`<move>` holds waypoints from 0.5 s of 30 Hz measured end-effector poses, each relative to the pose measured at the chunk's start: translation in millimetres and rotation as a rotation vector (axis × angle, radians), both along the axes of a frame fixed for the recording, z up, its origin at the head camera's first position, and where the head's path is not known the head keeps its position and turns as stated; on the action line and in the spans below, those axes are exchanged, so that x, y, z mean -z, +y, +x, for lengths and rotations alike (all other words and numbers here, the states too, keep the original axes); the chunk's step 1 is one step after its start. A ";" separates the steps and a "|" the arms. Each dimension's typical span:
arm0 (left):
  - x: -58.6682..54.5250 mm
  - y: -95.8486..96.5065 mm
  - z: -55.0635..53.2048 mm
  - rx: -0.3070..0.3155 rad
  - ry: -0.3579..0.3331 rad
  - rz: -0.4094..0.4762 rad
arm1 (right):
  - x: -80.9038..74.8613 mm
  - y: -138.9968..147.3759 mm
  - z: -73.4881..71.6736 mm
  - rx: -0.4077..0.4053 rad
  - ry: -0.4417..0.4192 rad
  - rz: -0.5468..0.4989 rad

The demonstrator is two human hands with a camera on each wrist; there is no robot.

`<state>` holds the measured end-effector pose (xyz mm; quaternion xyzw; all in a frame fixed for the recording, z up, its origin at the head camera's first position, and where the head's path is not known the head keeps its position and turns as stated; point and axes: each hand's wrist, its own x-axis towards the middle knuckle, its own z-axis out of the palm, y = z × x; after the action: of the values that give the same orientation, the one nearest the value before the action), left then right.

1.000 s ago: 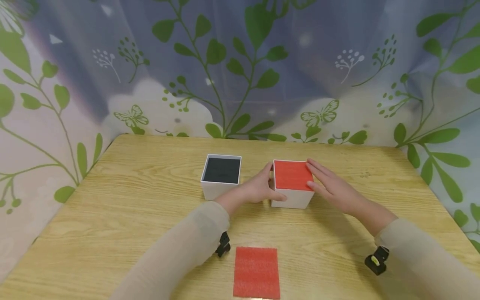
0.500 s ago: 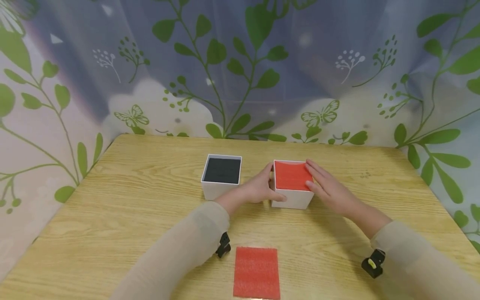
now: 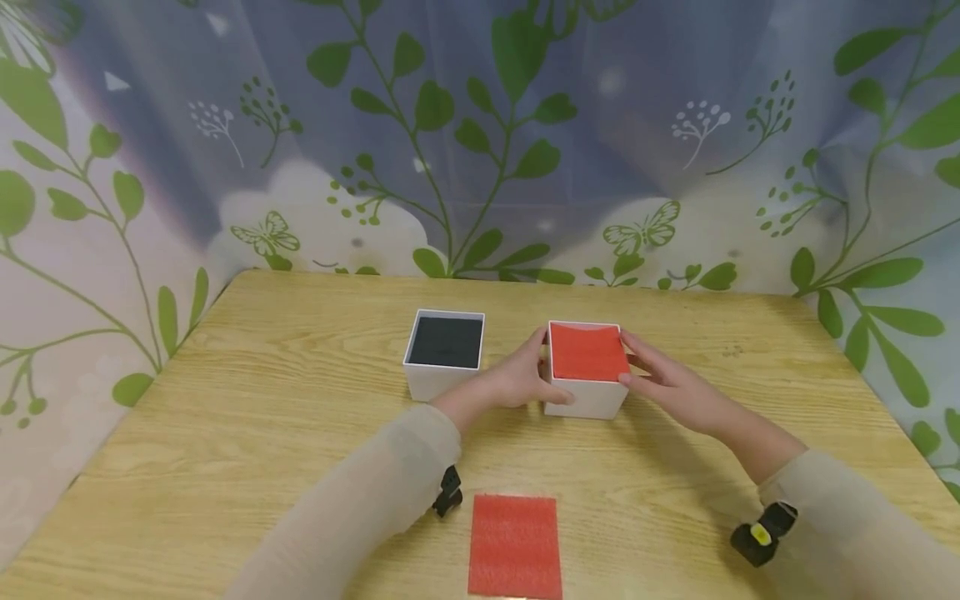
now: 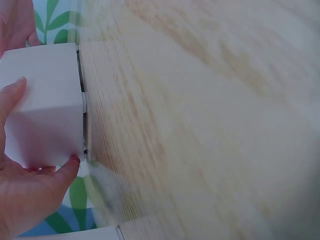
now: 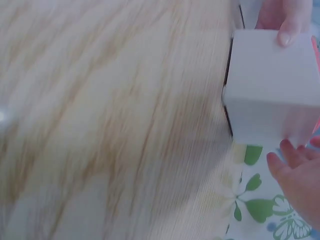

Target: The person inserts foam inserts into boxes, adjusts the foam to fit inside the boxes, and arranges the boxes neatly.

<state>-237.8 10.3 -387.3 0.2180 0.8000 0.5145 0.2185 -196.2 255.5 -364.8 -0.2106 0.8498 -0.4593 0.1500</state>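
Observation:
A white open-topped box (image 3: 596,400) stands right of centre on the wooden table in the head view, with a red square sheet (image 3: 588,352) lying inside near its rim. My left hand (image 3: 517,375) grips the box's left side, thumb across the front wall. In the left wrist view that thumb lies on the white box (image 4: 45,85) and the fingers reach round its far side. Along the right wall, my right hand (image 3: 675,392) has its extended fingertips right at the rim. The right wrist view shows the right hand (image 5: 302,175) with loosely bent fingers beside the box.
A second white box (image 3: 435,381) with a black square piece (image 3: 448,342) inside stands left of the first, close to my left wrist. Another red square sheet (image 3: 515,546) lies flat near the table's front. A leaf-patterned curtain (image 3: 480,150) hangs behind the table (image 3: 262,392).
The right hand's fingers have moved off the red sheet to the box's right edge. The red sheet's back edge now dips below the rim. My left hand keeps its grip.

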 end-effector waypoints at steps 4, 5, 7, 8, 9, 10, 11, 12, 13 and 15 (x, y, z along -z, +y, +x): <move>-1.2 -1.0 0.2 -0.009 -0.004 -0.009 | -1.2 -3.9 -0.3 0.040 -0.087 -0.054; -1.3 -1.2 0.2 -0.011 -0.004 -0.011 | -1.0 -5.1 -0.7 0.046 -0.109 -0.077; -0.9 -1.4 -0.2 -0.010 -0.005 -0.011 | 0.1 -7.8 -2.1 0.052 -0.155 -0.129; -1.0 -1.3 -0.1 -0.007 -0.005 -0.008 | 0.9 -9.2 -2.9 0.053 -0.182 -0.163; -1.1 -1.3 -0.1 -0.004 -0.005 -0.006 | 1.8 -10.3 -3.6 0.054 -0.212 -0.198; -0.8 -1.2 -0.3 -0.002 -0.003 -0.008 | 2.4 -11.3 -4.2 0.056 -0.241 -0.232; -0.7 -1.0 -0.4 0.000 -0.002 -0.007 | 3.4 -12.0 -5.0 0.057 -0.271 -0.268; -0.5 -0.9 -0.4 0.001 -0.001 -0.008 | 4.2 -12.7 -5.5 0.061 -0.297 -0.297; -0.2 -0.7 -0.6 0.002 -0.003 -0.006 | 5.0 -12.9 -5.9 0.066 -0.323 -0.324; 0.4 -0.3 -0.9 0.002 -0.001 -0.010 | 6.1 -12.9 -6.1 0.076 -0.371 -0.371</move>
<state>-238.7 10.0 -387.7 0.2176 0.8022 0.5103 0.2206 -202.3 242.7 -370.9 -0.1149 0.7164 -0.6432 0.2447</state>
